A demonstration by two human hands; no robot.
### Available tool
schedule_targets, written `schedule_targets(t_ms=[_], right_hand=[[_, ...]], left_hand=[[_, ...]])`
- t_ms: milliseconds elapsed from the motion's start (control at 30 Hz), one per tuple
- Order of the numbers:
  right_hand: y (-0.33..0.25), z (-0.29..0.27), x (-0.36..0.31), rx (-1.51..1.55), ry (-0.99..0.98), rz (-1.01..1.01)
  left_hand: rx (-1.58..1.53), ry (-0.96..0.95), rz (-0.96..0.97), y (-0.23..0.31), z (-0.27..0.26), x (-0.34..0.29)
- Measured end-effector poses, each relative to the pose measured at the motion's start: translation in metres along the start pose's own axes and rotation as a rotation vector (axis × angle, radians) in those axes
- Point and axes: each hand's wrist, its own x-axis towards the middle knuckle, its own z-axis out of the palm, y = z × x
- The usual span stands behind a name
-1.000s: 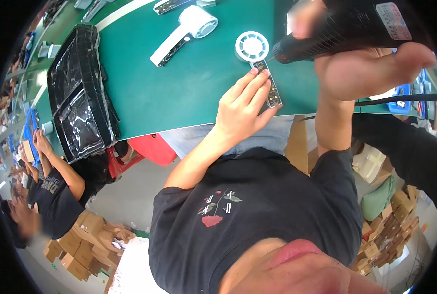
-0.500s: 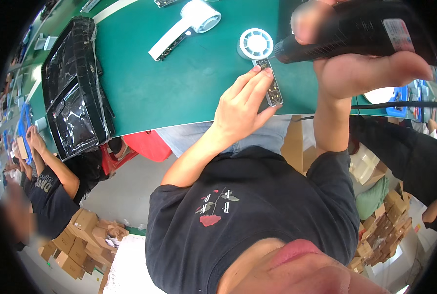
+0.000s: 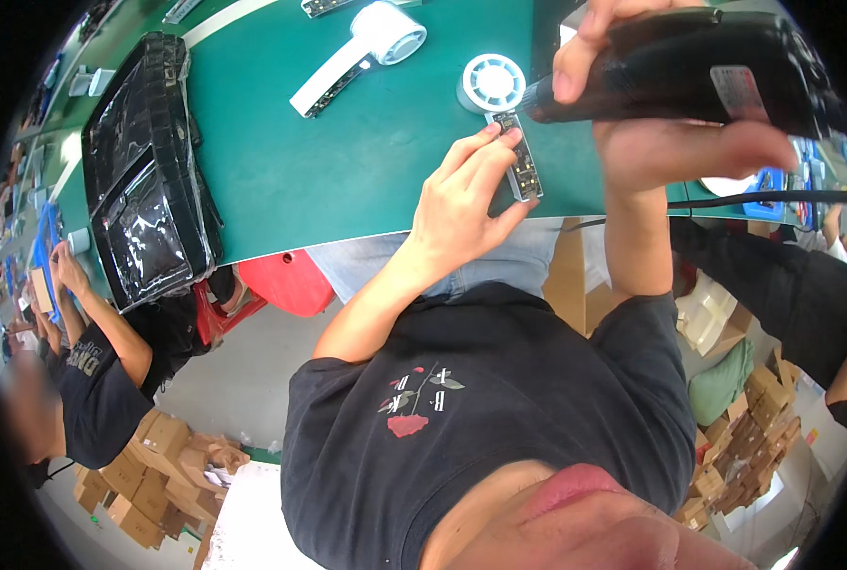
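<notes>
Three ways a slip could start

Well to the right of the black case [image 3: 148,171], on the green surface [image 3: 281,180], an open-handled fan [image 3: 493,84] lies with its circuit board [image 3: 526,169] bare. The left hand [image 3: 457,209] has a light fingertip grasp on it: fingers on the board, thumb by the handle's near end. The right hand [image 3: 675,152] is wrapped round a black power driver [image 3: 675,81], whose nose points back toward the case and sits just beside the joint of the fan's head and handle. Whether a bit touches anything there, I cannot tell.

First, the driver looks slanted; if the bit meets its seat off-square, it could skate and scratch the board, or catch the left fingertips near the nose. Second, the hold looks slight, so a twisting force could swing the fan across the surface toward the case. Third, a black cable [image 3: 775,197], farther from the case than the fan, runs by the right forearm; a snag might jog the aim. A second fan [image 3: 367,46], between the case and the first, seems at little risk unless the held one skids.
</notes>
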Motion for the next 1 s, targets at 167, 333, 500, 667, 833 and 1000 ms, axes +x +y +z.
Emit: schedule_targets(t_ms=[167,333,500,667,833,1000], right_hand=[[-0.043,-0.02,0.025,-0.25,-0.062,-0.091],[-0.066,-0.034,0.054,-0.536,0.038,-0.283],[-0.062,-0.041,0.066,-0.61,0.242,-0.141],[-0.058,-0.033,0.063,-0.602,0.366,-0.005],[-0.067,-0.099,0.023,-0.28,0.069,0.183],[-0.081,-0.028,-0.027,-0.096,-0.075,0.165]], left_hand=[[0.077,0.007,0.039,0.001,0.0,0.001],[0.155,0.019,0.066,0.0,0.003,0.001],[0.229,0.058,0.003,0.001,0.011,0.003],[0.226,0.023,0.067,0.0,0.008,0.001],[0.198,-0.002,0.083,0.0,0.007,0.001],[0.207,0.024,0.07,-0.003,0.01,-0.003]])
